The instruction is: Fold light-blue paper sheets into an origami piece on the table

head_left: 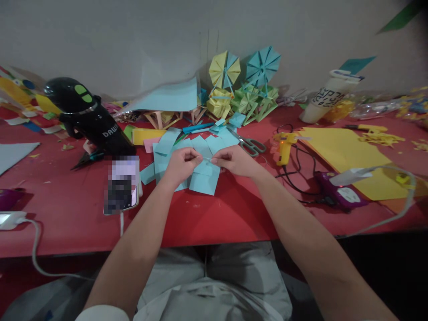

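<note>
My left hand (181, 164) and my right hand (236, 160) face each other over a pile of light blue paper pieces (204, 183). Thumb and forefinger of each are pinched together. A thin strip of light blue paper (207, 159) stretches between the fingertips, one end in each hand; its exact shape is too small to tell. Beneath it the blue pieces overlap on the red table (220, 223). Just behind my right hand lie scissors (254, 147) with dark handles, their blades partly among the paper.
To the right are a yellow glue gun (285, 149) with a cord, a purple power strip (343, 196) and yellow sheets (344, 156). A phone (122, 185) and a black figure (90, 118) stand left. Folded-paper wheels (263, 67) and a white cup (326, 98) line the back.
</note>
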The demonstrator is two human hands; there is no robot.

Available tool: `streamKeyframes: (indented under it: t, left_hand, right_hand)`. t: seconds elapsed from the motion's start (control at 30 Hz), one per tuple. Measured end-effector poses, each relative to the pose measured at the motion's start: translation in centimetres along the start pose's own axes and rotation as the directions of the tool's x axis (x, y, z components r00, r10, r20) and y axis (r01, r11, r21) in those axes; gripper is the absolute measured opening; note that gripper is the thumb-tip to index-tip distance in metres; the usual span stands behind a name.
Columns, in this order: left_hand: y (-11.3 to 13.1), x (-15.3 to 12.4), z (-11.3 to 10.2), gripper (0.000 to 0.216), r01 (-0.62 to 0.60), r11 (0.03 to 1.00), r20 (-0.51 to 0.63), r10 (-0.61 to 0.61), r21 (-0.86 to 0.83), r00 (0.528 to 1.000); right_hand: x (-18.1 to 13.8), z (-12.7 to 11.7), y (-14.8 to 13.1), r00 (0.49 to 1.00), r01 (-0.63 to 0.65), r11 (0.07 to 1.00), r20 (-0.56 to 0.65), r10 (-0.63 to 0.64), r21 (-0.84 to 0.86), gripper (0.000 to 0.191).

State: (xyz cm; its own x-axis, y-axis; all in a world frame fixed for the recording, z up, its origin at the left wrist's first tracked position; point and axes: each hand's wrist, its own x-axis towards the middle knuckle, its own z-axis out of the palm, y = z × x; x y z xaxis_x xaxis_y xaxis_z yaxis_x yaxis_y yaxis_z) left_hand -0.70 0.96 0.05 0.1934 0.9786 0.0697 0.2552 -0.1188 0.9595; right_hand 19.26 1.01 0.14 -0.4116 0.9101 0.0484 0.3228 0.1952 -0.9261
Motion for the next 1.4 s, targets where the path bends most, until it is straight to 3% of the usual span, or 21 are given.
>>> streamKeyframes:
  t: [0.1,0.33,0.53,0.7,0.9,1.1,1.3,1.4]
  left_hand:
    - [0.1,-0.1,-0.1,0.017,0.013,1.000,0.024,-0.012,-0.009,1.000]
    - [-0.2,0.1,-0.1,0.017,-0.078,0.995,-0.038,0.080,0.056,0.996]
    - [-0.2,-0.1,-0.3,0.029,0.066,0.997,-0.016,-0.067,-0.036,0.998]
    - [-0.2,-0.4,-0.5,0.019,0.085,0.996,0.122,-0.079,-0.042,0.989]
    - [-0.3,-0.1,-0.2,0.022,0.133,0.978,0.082,-0.121,-0.162,0.989]
    - [-0.2,0.3,-0.2,0.022,0.353,0.895,0.021,-0.361,-0.273,0.932]
    - [0.3,0.2,-0.1,0.015,0.329,0.885,-0.037,-0.360,-0.330,0.932]
    - [0.7,0.3,-0.1,0.012,0.342,0.820,0.014,-0.379,-0.458,0.925]
  right_hand:
    - [-0.1,-0.1,-0.2,1.000,-0.001,1.000,0.010,0.001,0.015,0.036]
    - [0.0,-0.2,0.4,0.998,-0.002,0.997,0.057,-0.002,0.078,0.034]
    - [0.1,-0.3,0.3,0.997,0.049,0.998,-0.057,-0.047,0.029,0.029]
    - [0.2,-0.5,0.7,0.993,0.076,0.997,-0.089,-0.074,0.008,0.026]
    - [0.2,0.1,0.5,0.991,0.124,0.990,-0.039,-0.127,-0.072,0.026]
    - [0.1,0.7,0.3,0.963,0.186,0.952,-0.146,-0.226,-0.244,0.015]
    - [0.3,1.4,0.8,0.937,0.266,0.918,-0.143,-0.317,-0.295,0.010]
    - [0.4,1.6,0.8,0.932,0.269,0.918,-0.162,-0.324,-0.292,0.009]
